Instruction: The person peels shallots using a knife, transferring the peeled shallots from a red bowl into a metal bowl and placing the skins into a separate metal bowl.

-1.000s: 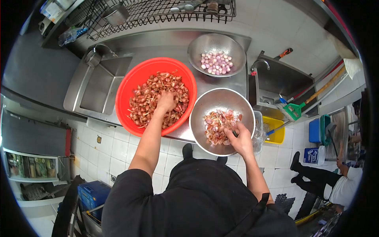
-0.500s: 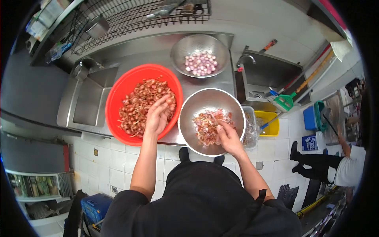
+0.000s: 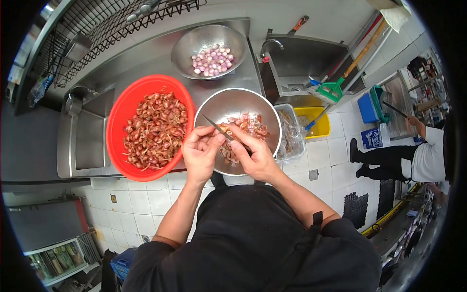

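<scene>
My right hand (image 3: 257,158) grips a small knife (image 3: 212,122), its blade pointing up and to the left. Against the blade, my left hand (image 3: 200,150) pinches a shallot, mostly hidden by the fingers. Both hands meet over the near left part of a steel bowl (image 3: 205,108) that contains reddish shallot skins (image 3: 253,127). To the left, a red basin (image 3: 116,114) is heaped with unpeeled shallots (image 3: 158,129). Behind the bowl, a steel colander (image 3: 182,56) contains peeled, pale purple shallots (image 3: 212,61).
A clear plastic container (image 3: 292,141) and a yellow tub (image 3: 321,126) stand right of the bowl. Sinks lie at the left (image 3: 90,148) and back right (image 3: 311,58). A wire rack (image 3: 112,34) hangs at the back left. Another person (image 3: 418,155) stands at the far right.
My left hand has moved from the red basin to the bowl with a shallot. My right hand has lifted the knife from the skins to meet it. The view has shifted.
</scene>
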